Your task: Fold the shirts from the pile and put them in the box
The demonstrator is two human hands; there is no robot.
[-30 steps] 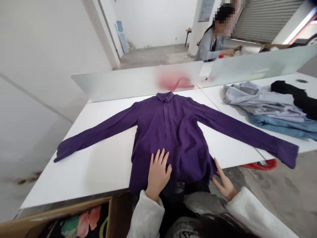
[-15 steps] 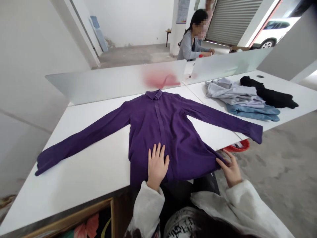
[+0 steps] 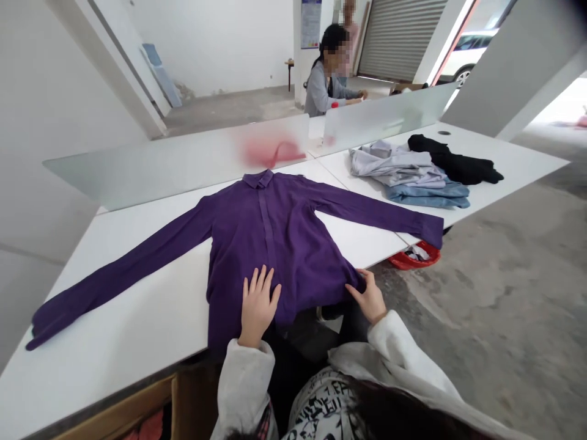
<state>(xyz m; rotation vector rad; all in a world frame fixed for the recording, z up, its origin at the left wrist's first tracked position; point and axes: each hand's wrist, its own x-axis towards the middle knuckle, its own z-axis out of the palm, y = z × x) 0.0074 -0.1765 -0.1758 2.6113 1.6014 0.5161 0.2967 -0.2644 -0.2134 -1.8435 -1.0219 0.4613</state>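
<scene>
A purple long-sleeved shirt (image 3: 270,232) lies front up on the white table (image 3: 151,318), collar toward the far divider and both sleeves spread out. My left hand (image 3: 257,305) rests flat on the shirt's lower front, fingers spread. My right hand (image 3: 368,297) pinches the shirt's right hem corner at the table's near edge. The hem hangs slightly over that edge.
A frosted divider (image 3: 174,159) runs along the table's far side. On the adjoining table (image 3: 518,165) lies a pile of grey, blue and black clothes (image 3: 417,174). A red basket (image 3: 413,256) sits on the concrete floor. Another person (image 3: 325,82) sits beyond the divider.
The view has swung to the right. My right hand slid inward along the hem and now grips its corner. My left hand stays flat on the shirt.
</scene>
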